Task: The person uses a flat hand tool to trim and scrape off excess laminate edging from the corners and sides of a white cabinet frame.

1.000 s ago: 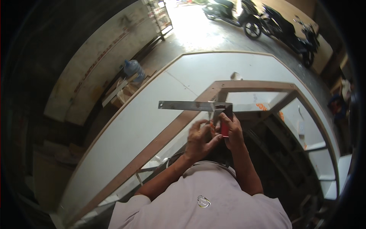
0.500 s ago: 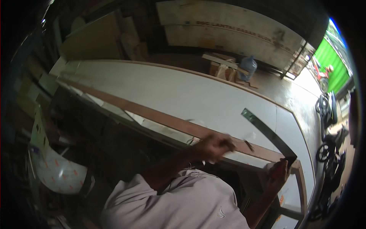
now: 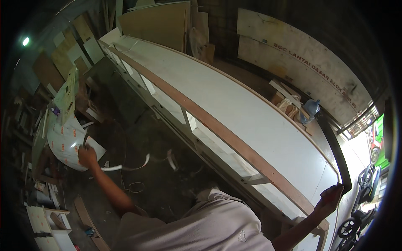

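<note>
My right hand (image 3: 328, 202) is closed round the handle end of a carpenter's square (image 3: 337, 152) at the right end of the long white panel (image 3: 234, 108). The square's dark blade stands up and away from my fist. Far to the left, my left hand (image 3: 87, 156) reaches over a curved white sheet (image 3: 67, 142) with orange print. Its fingers look closed, and a thin dark curved piece shows above them; I cannot tell what it is. A reddish-brown wooden strip (image 3: 209, 122) runs along the panel's near side, above an open frame.
Pale curled strips (image 3: 113, 168) show beside my left forearm, over the dark floor. Boards (image 3: 155, 27) lean at the back, and a blue water jug (image 3: 310, 109) stands behind the panel. Motorbikes (image 3: 356, 221) are at the right. A wooden plank (image 3: 90, 224) lies at lower left.
My left hand has gone from above the brown strip to the white sheet at far left. My right hand still grips the square, now lifted and turned more upright. The view has swung left.
</note>
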Demonstrator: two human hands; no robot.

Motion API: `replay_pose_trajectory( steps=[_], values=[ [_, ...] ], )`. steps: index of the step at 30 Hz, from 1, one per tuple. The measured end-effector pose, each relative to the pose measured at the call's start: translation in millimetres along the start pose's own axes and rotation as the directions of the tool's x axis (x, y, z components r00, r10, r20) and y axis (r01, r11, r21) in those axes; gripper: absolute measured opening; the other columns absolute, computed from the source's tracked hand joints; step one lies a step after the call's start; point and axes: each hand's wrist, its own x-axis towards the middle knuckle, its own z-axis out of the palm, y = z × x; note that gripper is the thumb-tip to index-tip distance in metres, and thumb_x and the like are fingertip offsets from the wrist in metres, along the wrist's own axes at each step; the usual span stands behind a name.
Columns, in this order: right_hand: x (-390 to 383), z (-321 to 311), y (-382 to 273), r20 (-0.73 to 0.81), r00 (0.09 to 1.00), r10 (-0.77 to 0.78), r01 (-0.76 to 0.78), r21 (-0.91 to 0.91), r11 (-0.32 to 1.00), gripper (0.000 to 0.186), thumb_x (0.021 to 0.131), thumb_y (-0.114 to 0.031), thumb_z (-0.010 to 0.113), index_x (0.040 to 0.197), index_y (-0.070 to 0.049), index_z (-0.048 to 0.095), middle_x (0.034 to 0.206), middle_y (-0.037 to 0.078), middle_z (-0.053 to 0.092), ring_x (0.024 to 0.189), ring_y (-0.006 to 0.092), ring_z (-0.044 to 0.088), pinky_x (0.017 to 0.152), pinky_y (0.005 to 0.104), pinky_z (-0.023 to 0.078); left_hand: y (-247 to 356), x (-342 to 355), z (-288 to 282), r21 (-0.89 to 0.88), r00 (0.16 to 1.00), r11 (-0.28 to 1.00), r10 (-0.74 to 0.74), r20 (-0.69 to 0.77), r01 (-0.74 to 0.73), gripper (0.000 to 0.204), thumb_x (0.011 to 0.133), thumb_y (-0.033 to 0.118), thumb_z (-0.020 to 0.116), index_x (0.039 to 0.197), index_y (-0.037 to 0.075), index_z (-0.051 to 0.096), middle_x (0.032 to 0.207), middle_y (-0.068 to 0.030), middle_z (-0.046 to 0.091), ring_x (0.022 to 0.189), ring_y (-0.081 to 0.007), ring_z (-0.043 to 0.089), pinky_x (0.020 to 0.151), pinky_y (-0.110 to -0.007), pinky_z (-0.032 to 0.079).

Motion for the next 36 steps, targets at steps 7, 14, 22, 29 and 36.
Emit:
replay_pose_trajectory(
  steps=[7, 14, 22, 29, 36],
  values=[
    [15, -56, 8, 0.072, 0.997, 0.016, -0.018, 0.027, 0.999, 0.026, 0.107, -0.025, 0.051, 0.126, -0.009, 0.059, 0.073, -0.009, 0.042, 0.057, 0.001, 0.036, 0.047, 0.0186, 0.028, -52, -18, 108, 0.459, 0.972, 0.884, -0.174, 0.156, 0.085, 0.08, 0.079, 0.051, 0.072, 0.148, 0.016, 0.05, 0.145, -0.0189, 0.053, 0.133, -0.0406, 0.051, 0.108, -0.059, 0.041],
    [-37, -14, -43, -0.08, 0.997, 0.006, -0.007, -0.009, 1.0, 0.025, 0.097, -0.019, 0.065, 0.114, -0.004, 0.056, 0.068, 0.006, 0.059, 0.054, 0.0149, 0.059, 0.044, 0.0302, 0.044, 235, -148, 16, -0.557, 0.628, 0.794, 0.567, 0.533, -0.245, 0.047, 0.102, 0.03, 0.061, 0.138, 0.0, 0.059, 0.135, -0.0221, 0.064, 0.121, -0.0359, 0.062, 0.105, -0.048, 0.047],
    [-207, -136, -115, -0.487, 0.832, -0.265, 0.18, -0.216, 0.96, 0.034, 0.101, -0.033, 0.061, 0.113, -0.001, 0.058, 0.071, 0.011, 0.063, 0.054, 0.0179, 0.061, 0.047, 0.0283, 0.049, 440, -441, -113, -0.963, -0.216, -0.269, 0.942, -0.258, -0.024, 0.032, 0.099, 0.015, 0.065, 0.126, -0.003, 0.063, 0.116, -0.0178, 0.067, 0.099, -0.0269, 0.068, 0.086, -0.037, 0.054],
    [-365, -221, -169, -0.786, 0.331, -0.522, 0.325, -0.424, 0.845, 0.048, 0.101, -0.046, 0.059, 0.116, 0.0, 0.059, 0.075, 0.007, 0.061, 0.061, 0.0143, 0.058, 0.054, 0.0261, 0.046, 365, -632, -291, -0.839, -0.628, -0.337, 0.557, -0.544, 0.427, 0.027, 0.093, 0.012, 0.069, 0.116, -0.002, 0.069, 0.108, -0.0147, 0.067, 0.095, -0.0235, 0.065, 0.083, -0.036, 0.052],
    [-446, -307, -219, -0.724, 0.169, -0.669, 0.161, -0.649, 0.743, 0.034, 0.093, -0.027, 0.071, 0.114, -0.006, 0.057, 0.079, 0.001, 0.053, 0.062, 0.007, 0.044, 0.054, 0.0214, 0.036, 270, -778, -402, -0.719, -0.679, -0.457, 0.287, -0.676, 0.523, 0.025, 0.092, 0.016, 0.073, 0.113, 0.003, 0.071, 0.106, -0.012, 0.068, 0.093, -0.0221, 0.069, 0.082, -0.036, 0.053]
  ],
)
